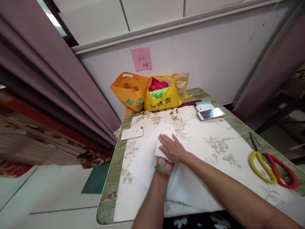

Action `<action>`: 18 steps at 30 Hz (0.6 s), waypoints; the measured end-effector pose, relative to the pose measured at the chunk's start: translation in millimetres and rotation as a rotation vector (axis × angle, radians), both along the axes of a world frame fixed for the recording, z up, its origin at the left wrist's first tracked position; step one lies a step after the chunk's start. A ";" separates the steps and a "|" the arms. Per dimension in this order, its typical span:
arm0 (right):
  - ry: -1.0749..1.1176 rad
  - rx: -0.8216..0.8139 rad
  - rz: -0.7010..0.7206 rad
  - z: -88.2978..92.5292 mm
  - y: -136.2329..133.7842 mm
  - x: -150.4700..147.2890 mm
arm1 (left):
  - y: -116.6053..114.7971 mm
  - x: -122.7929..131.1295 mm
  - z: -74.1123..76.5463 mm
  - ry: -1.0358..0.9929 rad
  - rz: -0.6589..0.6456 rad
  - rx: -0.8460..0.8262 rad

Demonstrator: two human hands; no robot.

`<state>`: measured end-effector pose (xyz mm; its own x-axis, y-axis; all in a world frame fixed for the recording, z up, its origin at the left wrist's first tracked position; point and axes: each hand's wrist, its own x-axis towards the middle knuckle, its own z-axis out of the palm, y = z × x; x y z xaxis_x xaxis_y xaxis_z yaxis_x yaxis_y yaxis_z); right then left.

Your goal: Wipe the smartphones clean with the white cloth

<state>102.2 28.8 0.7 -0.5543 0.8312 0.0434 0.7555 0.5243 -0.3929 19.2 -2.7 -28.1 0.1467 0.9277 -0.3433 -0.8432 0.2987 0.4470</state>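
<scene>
Lying centrally on the table (107, 187), white cloth (150, 157) covers most of the left hand (164, 163), whose grip cannot be told; the right hand (172, 149) rests flat on top, fingers extended. Even palm pressure should limit creasing.

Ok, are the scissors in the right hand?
No, the scissors lie on the table, while the right hand rests on white cloth.
</scene>
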 end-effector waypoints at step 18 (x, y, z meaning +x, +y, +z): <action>0.343 0.100 -0.440 -29.1 -12.9 44.8 | -1.8 5.5 17.6 -0.161 -0.110 0.010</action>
